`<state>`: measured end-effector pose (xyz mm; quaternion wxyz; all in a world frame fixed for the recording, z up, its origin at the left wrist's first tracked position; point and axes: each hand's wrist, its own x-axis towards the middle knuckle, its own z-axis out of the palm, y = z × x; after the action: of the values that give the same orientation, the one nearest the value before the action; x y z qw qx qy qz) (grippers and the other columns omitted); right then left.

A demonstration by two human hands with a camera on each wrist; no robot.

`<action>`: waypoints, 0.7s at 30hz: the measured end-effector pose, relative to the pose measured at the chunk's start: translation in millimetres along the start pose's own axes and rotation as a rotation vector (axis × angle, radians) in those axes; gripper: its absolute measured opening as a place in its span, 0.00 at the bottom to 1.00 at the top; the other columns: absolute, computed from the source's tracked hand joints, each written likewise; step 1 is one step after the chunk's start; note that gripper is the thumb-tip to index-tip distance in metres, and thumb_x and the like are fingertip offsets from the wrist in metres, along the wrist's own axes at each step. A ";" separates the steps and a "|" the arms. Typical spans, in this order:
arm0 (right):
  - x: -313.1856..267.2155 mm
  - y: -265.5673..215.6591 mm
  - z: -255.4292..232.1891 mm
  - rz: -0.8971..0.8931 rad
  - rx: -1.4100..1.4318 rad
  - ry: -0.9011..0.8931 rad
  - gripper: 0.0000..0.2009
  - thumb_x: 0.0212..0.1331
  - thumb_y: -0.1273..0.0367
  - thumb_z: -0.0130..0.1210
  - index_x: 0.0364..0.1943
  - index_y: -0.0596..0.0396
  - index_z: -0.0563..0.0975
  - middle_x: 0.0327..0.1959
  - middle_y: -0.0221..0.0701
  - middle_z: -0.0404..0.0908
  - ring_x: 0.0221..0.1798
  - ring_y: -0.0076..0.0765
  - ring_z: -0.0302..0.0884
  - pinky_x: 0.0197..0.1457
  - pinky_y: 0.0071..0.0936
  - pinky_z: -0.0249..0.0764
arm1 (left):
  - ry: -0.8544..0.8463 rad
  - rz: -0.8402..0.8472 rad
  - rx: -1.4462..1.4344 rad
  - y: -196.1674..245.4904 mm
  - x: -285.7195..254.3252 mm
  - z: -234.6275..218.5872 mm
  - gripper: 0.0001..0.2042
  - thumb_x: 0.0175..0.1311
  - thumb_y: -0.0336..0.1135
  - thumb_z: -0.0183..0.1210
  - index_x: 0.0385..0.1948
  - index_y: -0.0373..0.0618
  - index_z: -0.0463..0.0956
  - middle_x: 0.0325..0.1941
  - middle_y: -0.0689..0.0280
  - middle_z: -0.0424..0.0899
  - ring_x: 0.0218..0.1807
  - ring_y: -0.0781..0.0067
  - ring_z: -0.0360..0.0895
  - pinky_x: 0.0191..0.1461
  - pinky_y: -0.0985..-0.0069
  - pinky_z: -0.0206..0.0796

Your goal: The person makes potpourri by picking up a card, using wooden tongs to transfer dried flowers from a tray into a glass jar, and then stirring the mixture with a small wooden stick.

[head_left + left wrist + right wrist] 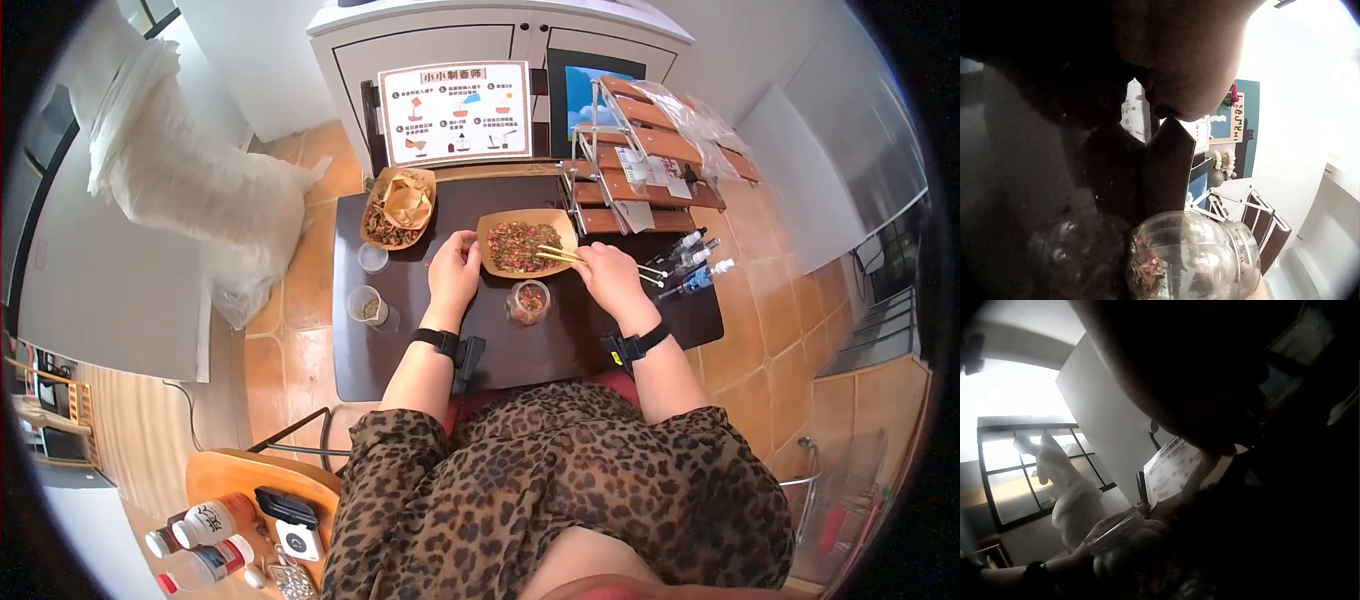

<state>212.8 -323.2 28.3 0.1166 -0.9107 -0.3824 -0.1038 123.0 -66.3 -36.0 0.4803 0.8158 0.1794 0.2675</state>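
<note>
A brown paper tray holds a mix of dried green bits and pink petals. My left hand grips the tray's left edge; in the left wrist view its fingertips meet the tray's corner. My right hand, at the tray's right side, pinches gold tweezers. Their tips reach into the dried mix. In the right wrist view the right hand is dark and the tweezers are hidden. Between my hands, close in front of the tray, stands a clear jar with some of the same mix low inside.
Another paper tray with dried pieces and a crumpled paper stands back left. Beside it are a small clear cup and a beaker. Dropper bottles and a wooden folding rack line the right. A picture instruction sheet stands behind.
</note>
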 end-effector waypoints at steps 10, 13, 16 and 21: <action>-9.3 13.7 -2.5 0.068 -0.003 0.028 0.08 0.62 0.64 0.59 0.31 0.52 0.77 0.30 0.36 0.78 0.38 0.50 0.79 0.40 0.47 0.75 | -0.023 -0.033 0.021 2.2 0.1 -0.3 0.10 0.68 0.35 0.59 0.46 0.44 0.80 0.32 0.62 0.85 0.34 0.66 0.83 0.40 0.71 0.73; -9.6 14.8 -5.7 0.095 0.047 0.055 0.08 0.63 0.64 0.58 0.31 0.53 0.77 0.31 0.36 0.79 0.38 0.51 0.79 0.41 0.48 0.75 | -0.016 -0.024 0.026 -1.1 0.3 0.8 0.10 0.68 0.35 0.59 0.46 0.44 0.80 0.32 0.62 0.85 0.33 0.66 0.83 0.40 0.71 0.73; -9.7 16.7 -8.8 0.132 0.119 0.065 0.08 0.64 0.64 0.57 0.32 0.53 0.78 0.31 0.37 0.80 0.39 0.52 0.79 0.41 0.48 0.74 | -0.021 -0.029 0.049 1.5 0.0 -0.1 0.10 0.68 0.35 0.59 0.46 0.44 0.80 0.31 0.63 0.85 0.33 0.66 0.83 0.39 0.70 0.73; -10.6 8.2 -25.6 0.153 0.313 0.081 0.08 0.65 0.64 0.58 0.36 0.55 0.80 0.33 0.38 0.80 0.40 0.53 0.78 0.42 0.47 0.73 | -0.021 -0.035 0.069 1.9 -0.5 0.1 0.09 0.69 0.33 0.59 0.46 0.42 0.80 0.30 0.64 0.84 0.31 0.73 0.81 0.39 0.74 0.72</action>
<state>208.9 -343.4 48.5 0.2798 -0.9030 -0.3184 -0.0705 122.8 -67.6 -34.5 0.4583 0.8314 0.1977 0.2443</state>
